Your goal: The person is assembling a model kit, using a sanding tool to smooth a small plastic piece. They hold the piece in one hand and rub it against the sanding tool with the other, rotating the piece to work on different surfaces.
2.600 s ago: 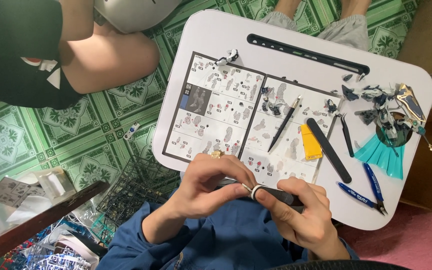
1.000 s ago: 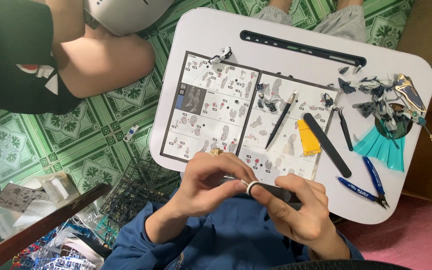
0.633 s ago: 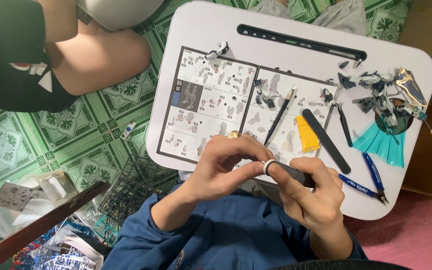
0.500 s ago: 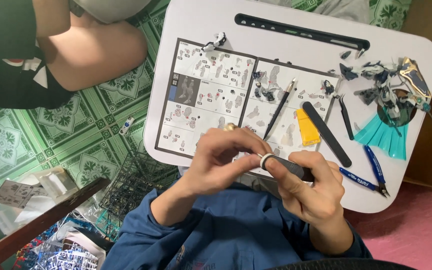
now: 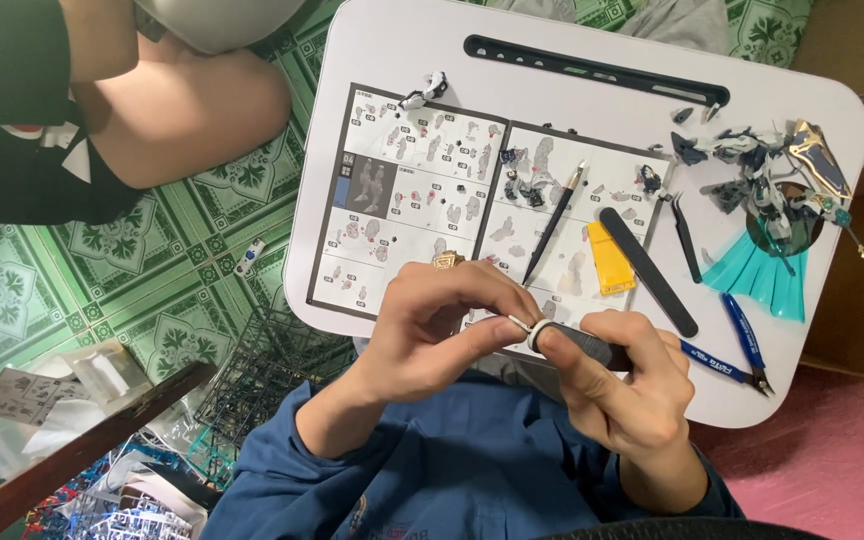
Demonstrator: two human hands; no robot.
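**Two hands meet at the near edge of the white lap table**

The left hand pinches a small pale part against the dark-handled tool gripped by the right hand, both at the lap table's near edge. On it, the open instruction sheet lies left; a hobby knife, yellow card, black sanding stick and blue nippers lie right.

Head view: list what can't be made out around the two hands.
- Small white part: pinched by left hand fingers, shape hidden.
- Dark tool in right hand: tip too small, rear covered by fingers.
- Instruction sheet: lower edge behind both hands.
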